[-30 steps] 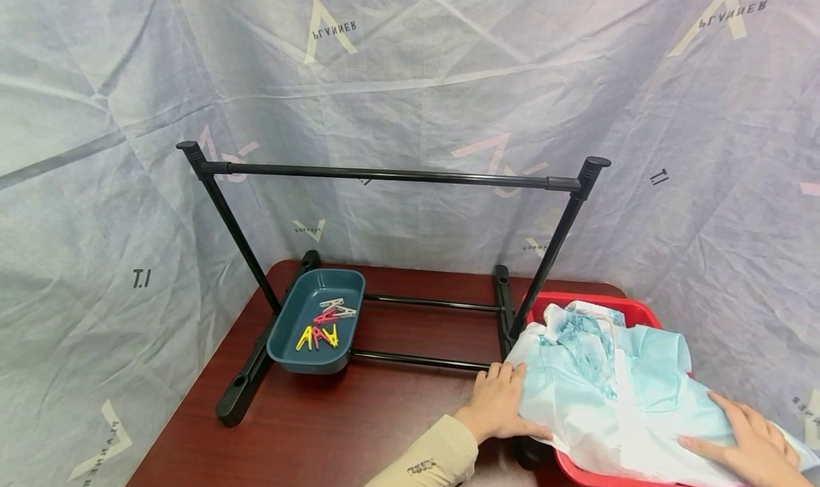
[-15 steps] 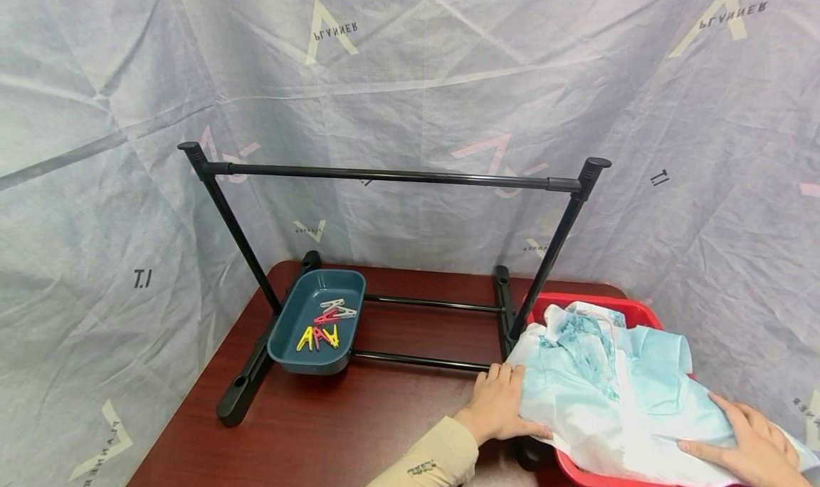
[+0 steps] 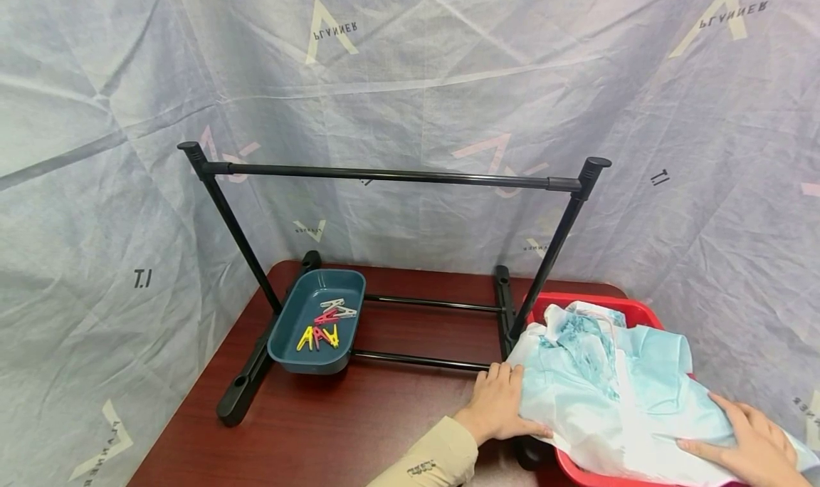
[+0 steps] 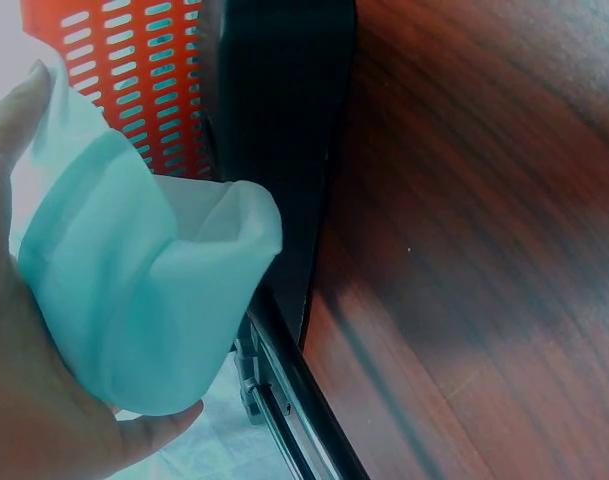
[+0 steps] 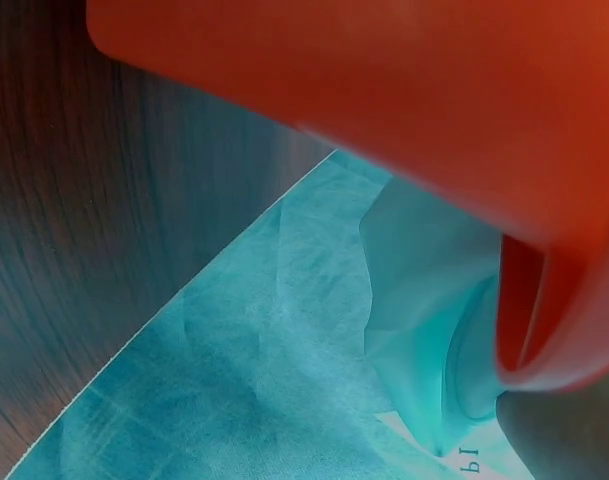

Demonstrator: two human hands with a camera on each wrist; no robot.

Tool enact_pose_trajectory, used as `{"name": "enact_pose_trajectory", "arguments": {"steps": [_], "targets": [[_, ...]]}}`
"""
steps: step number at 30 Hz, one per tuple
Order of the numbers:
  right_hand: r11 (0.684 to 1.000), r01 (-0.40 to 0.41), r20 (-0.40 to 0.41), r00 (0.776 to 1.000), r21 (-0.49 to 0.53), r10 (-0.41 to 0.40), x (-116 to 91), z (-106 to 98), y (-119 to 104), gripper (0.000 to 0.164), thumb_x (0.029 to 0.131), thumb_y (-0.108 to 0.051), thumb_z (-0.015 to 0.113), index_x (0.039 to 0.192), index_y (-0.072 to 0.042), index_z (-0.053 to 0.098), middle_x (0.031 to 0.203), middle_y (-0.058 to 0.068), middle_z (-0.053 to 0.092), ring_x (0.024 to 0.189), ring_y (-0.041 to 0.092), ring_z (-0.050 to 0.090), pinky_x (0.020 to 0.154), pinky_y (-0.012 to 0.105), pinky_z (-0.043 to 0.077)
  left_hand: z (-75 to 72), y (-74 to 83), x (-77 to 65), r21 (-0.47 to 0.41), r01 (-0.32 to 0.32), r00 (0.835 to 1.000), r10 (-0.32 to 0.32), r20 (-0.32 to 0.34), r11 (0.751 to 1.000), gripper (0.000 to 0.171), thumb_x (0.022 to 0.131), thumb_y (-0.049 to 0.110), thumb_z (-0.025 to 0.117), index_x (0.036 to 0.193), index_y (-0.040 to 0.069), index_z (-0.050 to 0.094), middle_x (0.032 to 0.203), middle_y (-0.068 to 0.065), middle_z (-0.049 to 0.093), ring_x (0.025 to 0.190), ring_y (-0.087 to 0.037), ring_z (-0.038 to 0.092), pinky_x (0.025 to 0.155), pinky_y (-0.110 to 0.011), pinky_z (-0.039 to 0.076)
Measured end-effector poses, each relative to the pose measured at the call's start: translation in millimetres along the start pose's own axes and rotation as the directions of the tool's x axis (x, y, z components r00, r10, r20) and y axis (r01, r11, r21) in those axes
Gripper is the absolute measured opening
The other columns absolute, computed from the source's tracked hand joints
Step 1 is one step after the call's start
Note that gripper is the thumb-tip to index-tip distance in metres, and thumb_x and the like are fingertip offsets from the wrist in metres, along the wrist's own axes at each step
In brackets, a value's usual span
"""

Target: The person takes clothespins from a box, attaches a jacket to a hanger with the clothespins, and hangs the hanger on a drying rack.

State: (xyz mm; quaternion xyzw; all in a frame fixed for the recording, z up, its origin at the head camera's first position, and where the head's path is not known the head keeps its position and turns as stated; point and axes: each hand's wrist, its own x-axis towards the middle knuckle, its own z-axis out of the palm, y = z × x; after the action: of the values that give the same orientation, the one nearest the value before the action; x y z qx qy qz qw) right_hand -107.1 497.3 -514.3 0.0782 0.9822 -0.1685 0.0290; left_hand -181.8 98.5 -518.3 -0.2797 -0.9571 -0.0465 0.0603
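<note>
A bundled light blue and white non-woven garment point(image 3: 576, 409) lies heaped over a red basket point(image 3: 640, 314). My left hand point(image 3: 500, 405) rests along the bundle's left edge, with its thumb on the near side. In the left wrist view, a loose fold of the garment point(image 4: 134, 280) bulges between the thumb and fingers of that hand point(image 4: 44, 400). On the bundle's right side lies my right hand point(image 3: 746, 441), fingers spread over the cloth. The right wrist view shows mostly the basket's red wall point(image 5: 384, 90), with a piece of the garment point(image 5: 424, 320) sticking out under it.
A black rack point(image 3: 397, 176) stands on the dark red wooden table point(image 3: 384, 409). At its left foot, a blue-grey tray point(image 3: 282, 344) holds several yellow, pink and white clothespins point(image 3: 327, 323). The basket sits against the rack's right foot. A pale printed sheet point(image 3: 397, 117) hangs behind.
</note>
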Motion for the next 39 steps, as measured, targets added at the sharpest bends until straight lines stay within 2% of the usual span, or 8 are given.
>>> {"name": "enact_pose_trajectory", "arguments": {"steps": [10,19,31,39], "targets": [[1.0,0.002,-0.043,0.999,0.008,-0.001,0.1,1.5,-2.5,0.111,0.084,-0.063,0.067,0.148,0.012,0.015,0.127,0.046,0.018,0.117,0.068,0.01,0.091,0.075,0.014,-1.7,-0.4,0.3,-0.011,-0.001,1.0,0.001,-0.005,1.0,0.106,0.066,0.091,0.055,0.138,0.014,0.048,0.116,0.002,0.051,0.106,-0.012,0.045,0.079,-0.027,0.037],[1.0,0.002,-0.038,0.999,0.018,-0.002,-1.9,0.1,-4.8,0.11,0.085,-0.062,0.066,0.148,0.011,0.014,0.128,0.046,0.016,0.117,0.07,0.008,0.089,0.074,0.013,0.3,-1.4,0.3,-0.03,-0.008,1.0,0.007,-0.025,1.0,0.106,0.065,0.09,0.058,0.137,0.013,0.048,0.116,0.001,0.051,0.104,-0.012,0.045,0.078,-0.026,0.037],[0.999,0.035,-0.099,0.994,0.01,-0.034,-4.5,-2.0,-9.5,0.109,0.082,-0.059,0.071,0.147,0.01,0.018,0.125,0.046,0.017,0.117,0.066,0.01,0.088,0.073,0.012,2.5,-3.4,-0.2,-0.041,-0.039,0.996,0.036,-0.081,0.998,0.104,0.064,0.088,0.062,0.135,0.012,0.049,0.116,0.0,0.051,0.103,-0.013,0.045,0.077,-0.026,0.036],[1.0,0.024,-0.158,0.987,-0.015,-0.026,-2.6,-0.5,-9.0,0.109,0.077,-0.059,0.076,0.145,0.008,0.023,0.122,0.044,0.021,0.115,0.065,0.013,0.088,0.073,0.013,0.0,-5.2,-1.7,-0.033,-0.052,0.995,0.049,-0.088,0.998,0.102,0.064,0.086,0.064,0.134,0.013,0.049,0.111,0.0,0.05,0.099,-0.013,0.044,0.074,-0.025,0.035]]}}
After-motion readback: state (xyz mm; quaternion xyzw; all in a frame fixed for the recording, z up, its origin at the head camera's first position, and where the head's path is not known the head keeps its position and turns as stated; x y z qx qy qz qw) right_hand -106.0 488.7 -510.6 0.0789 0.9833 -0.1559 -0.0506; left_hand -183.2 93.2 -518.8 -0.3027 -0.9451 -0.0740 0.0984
